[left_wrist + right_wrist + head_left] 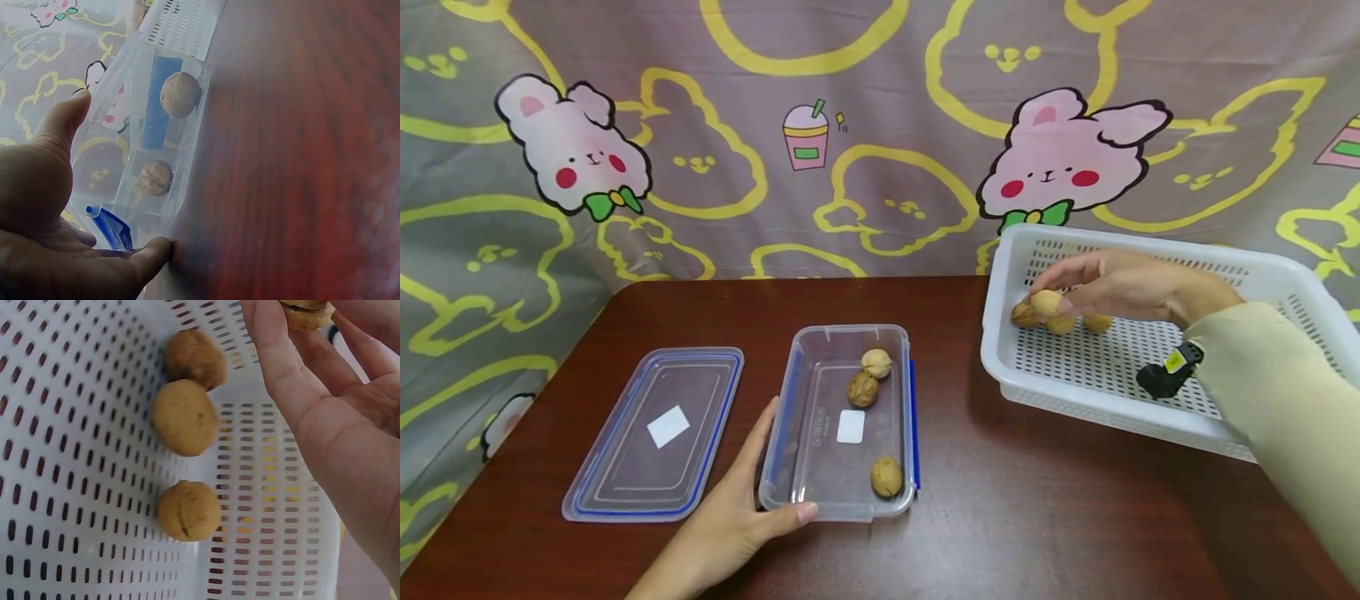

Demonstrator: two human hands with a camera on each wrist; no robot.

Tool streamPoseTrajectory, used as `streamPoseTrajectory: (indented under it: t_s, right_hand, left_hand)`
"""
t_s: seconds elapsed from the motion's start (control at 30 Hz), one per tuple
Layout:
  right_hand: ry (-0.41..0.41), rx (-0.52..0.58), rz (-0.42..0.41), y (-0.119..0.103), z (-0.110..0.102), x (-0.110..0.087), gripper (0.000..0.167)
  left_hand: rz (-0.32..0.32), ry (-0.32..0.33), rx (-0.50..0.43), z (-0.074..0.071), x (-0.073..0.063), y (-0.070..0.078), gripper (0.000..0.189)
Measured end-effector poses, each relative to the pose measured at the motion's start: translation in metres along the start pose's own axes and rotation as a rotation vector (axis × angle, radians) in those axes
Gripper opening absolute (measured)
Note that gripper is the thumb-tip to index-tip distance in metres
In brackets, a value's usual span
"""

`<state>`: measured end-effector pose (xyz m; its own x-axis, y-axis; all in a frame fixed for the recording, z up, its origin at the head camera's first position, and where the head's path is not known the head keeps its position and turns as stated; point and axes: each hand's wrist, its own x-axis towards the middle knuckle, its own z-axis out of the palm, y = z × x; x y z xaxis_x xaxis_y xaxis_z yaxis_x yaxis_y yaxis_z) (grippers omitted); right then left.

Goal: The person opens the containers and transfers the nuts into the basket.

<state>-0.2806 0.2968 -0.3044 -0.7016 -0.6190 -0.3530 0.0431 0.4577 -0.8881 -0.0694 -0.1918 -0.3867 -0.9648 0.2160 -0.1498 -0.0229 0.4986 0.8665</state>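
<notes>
My right hand (1127,283) pinches a walnut (1047,302) between thumb and fingers, over the left part of a white perforated basket (1120,358). Below it, a dark walnut (195,359) and two lighter walnuts (185,417) lie along the basket's side. On the table, my left hand (730,512) holds the near left corner of a clear plastic container (820,467), thumb on the front wall and fingers along the left side. Inside the container, two walnuts (862,389) touch near the far right corner. A third walnut (887,477) sits near the front right.
A clear lid (632,475) with a blue seal and a white label lies left of the container. A blue clip (914,425) hangs along the container's right side. Behind the brown table (940,333) hangs a patterned cloth (880,100). The basket stands at the back right.
</notes>
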Motion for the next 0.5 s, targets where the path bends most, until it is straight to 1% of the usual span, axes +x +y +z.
streamPoseTrajectory:
  t_s: [0.17, 0.23, 0.43, 0.5]
  right_hand:
    - [-0.008, -0.011, 0.077, 0.003, 0.007, 0.008, 0.043]
    - [-0.009, 0.000, 0.104, 0.005, 0.010, 0.011, 0.047]
    - [-0.022, 0.117, 0.154, 0.009, 0.013, 0.017, 0.043]
    - [-0.037, 0.122, 0.160, 0.011, 0.013, 0.018, 0.040]
  left_hand:
    - [-0.001, 0.004, 0.004, 0.000, 0.000, 0.000, 0.121]
    - [-0.009, 0.004, 0.001, -0.001, 0.000, 0.000, 0.121]
    - [-0.013, 0.003, -0.025, 0.000, -0.001, 0.000, 0.121]
    - [-0.008, 0.003, -0.031, 0.000, -0.001, 0.000, 0.120]
